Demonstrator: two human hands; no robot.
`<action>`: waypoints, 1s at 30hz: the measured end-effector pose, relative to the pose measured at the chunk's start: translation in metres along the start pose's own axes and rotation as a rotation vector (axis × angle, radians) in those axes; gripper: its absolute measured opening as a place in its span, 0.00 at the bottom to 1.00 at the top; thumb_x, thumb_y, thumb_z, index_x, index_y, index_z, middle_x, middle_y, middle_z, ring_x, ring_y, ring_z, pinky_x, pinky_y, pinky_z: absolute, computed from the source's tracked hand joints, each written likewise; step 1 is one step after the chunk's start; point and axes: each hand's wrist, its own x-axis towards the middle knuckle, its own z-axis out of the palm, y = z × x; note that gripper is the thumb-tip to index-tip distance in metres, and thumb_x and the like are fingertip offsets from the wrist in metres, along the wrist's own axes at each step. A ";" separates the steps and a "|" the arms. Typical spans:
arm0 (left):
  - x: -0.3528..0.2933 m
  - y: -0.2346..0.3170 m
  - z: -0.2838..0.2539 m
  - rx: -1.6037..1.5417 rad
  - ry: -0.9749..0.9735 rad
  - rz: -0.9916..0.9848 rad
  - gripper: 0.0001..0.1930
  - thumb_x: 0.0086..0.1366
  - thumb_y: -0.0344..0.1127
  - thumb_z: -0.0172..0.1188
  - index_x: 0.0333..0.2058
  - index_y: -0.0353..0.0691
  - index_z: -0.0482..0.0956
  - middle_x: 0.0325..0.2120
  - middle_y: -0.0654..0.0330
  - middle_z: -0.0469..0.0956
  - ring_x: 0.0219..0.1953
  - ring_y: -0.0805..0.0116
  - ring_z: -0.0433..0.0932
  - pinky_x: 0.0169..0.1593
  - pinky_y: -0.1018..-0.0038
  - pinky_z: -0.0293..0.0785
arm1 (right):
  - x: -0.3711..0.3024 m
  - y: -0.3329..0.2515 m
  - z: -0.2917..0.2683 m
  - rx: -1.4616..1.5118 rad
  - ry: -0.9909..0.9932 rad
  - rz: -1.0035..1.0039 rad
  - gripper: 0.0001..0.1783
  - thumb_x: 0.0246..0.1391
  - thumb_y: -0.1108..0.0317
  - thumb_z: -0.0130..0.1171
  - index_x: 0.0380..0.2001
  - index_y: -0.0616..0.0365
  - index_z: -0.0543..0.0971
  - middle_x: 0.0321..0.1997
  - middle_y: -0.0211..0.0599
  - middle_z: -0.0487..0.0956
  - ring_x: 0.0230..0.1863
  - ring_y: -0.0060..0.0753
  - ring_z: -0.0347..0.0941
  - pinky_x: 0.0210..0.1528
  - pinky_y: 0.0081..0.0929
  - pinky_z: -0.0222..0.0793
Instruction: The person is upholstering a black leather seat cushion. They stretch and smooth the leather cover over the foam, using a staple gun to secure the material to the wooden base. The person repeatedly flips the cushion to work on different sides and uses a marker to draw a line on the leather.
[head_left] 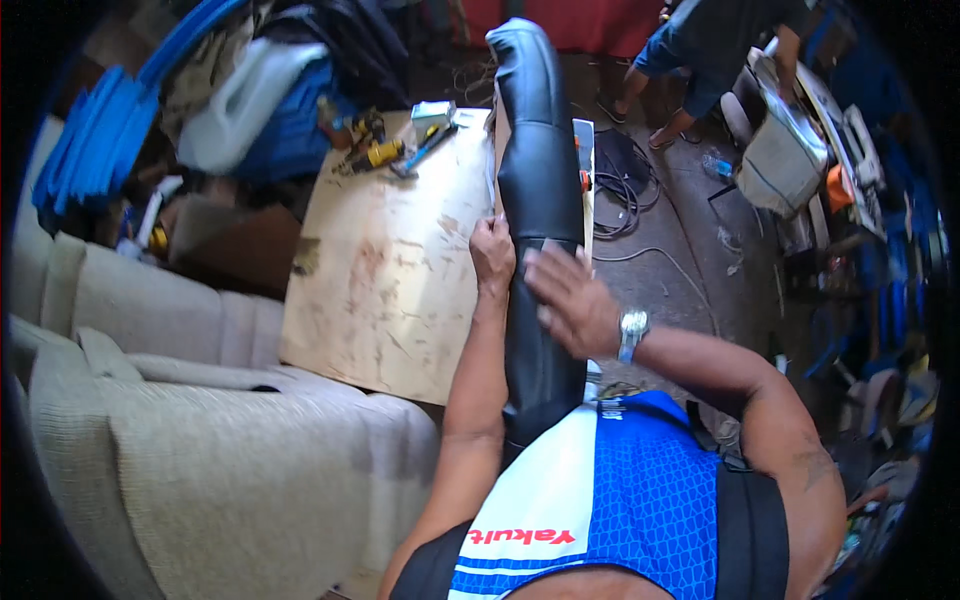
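Observation:
A long black padded piece (541, 175), covered in glossy leather-like material with cross seams, stretches away from my body. Its far end is rounded and wrinkled. My left hand (492, 252) is closed at the left edge of this piece, fingers curled on the cover's side; the fingertips are partly hidden. Across the top surface lies my right hand (572, 303), flat with the fingers stretched out and slightly apart, holding nothing. A watch sits on the right wrist.
A stained wooden board table (385, 270) carries a yellow-black power tool (383, 153), a blue-handled hammer-like tool (428, 145) and a small box (433, 113). Beige sofas (250, 480) stand at left. Cables (625, 190) lie on the floor; another person (700, 60) stands far right.

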 end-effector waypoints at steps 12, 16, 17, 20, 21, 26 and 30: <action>0.019 -0.047 0.010 0.055 -0.005 0.257 0.14 0.68 0.37 0.57 0.29 0.31 0.77 0.23 0.48 0.79 0.26 0.56 0.77 0.33 0.64 0.72 | -0.069 -0.099 -0.009 0.089 -0.303 -0.268 0.31 0.62 0.51 0.53 0.66 0.49 0.68 0.73 0.35 0.64 0.76 0.38 0.52 0.77 0.62 0.29; 0.020 -0.044 0.008 -0.123 -0.062 0.096 0.14 0.68 0.38 0.55 0.30 0.31 0.79 0.24 0.47 0.80 0.28 0.54 0.79 0.34 0.63 0.73 | -0.049 -0.079 -0.017 0.067 -0.079 -0.241 0.26 0.62 0.57 0.57 0.61 0.53 0.71 0.70 0.45 0.66 0.72 0.44 0.60 0.71 0.55 0.53; 0.025 -0.045 0.007 -0.094 -0.041 0.089 0.14 0.69 0.37 0.55 0.31 0.31 0.79 0.25 0.46 0.80 0.29 0.54 0.79 0.34 0.63 0.73 | -0.032 -0.065 -0.018 0.003 -0.030 -0.174 0.27 0.64 0.54 0.53 0.63 0.54 0.70 0.71 0.46 0.65 0.73 0.47 0.58 0.72 0.54 0.52; 0.013 -0.029 0.040 0.068 -0.133 0.180 0.17 0.69 0.41 0.53 0.33 0.31 0.80 0.29 0.42 0.81 0.33 0.48 0.80 0.39 0.60 0.74 | -0.003 0.007 -0.014 -0.259 -0.069 0.110 0.32 0.68 0.47 0.43 0.67 0.54 0.65 0.75 0.43 0.60 0.76 0.47 0.52 0.73 0.55 0.49; 0.021 -0.038 0.017 0.211 -0.117 0.305 0.20 0.67 0.45 0.53 0.34 0.29 0.80 0.32 0.40 0.81 0.36 0.44 0.81 0.43 0.58 0.74 | 0.023 0.011 -0.008 -0.314 -0.133 0.108 0.33 0.68 0.45 0.40 0.68 0.54 0.64 0.76 0.41 0.58 0.77 0.47 0.49 0.73 0.55 0.48; 0.016 -0.023 -0.007 0.029 0.071 -0.114 0.24 0.73 0.48 0.49 0.34 0.29 0.80 0.35 0.36 0.80 0.40 0.39 0.79 0.42 0.52 0.74 | 0.059 -0.030 -0.003 -0.325 -0.202 0.182 0.34 0.65 0.49 0.43 0.66 0.59 0.65 0.74 0.45 0.60 0.76 0.47 0.53 0.73 0.64 0.45; 0.004 0.011 0.004 0.027 0.039 -0.146 0.27 0.73 0.52 0.48 0.36 0.26 0.80 0.35 0.33 0.79 0.41 0.36 0.79 0.45 0.51 0.74 | 0.052 -0.031 -0.011 -0.459 -0.187 0.210 0.33 0.62 0.53 0.45 0.64 0.65 0.67 0.72 0.48 0.64 0.74 0.46 0.57 0.72 0.67 0.43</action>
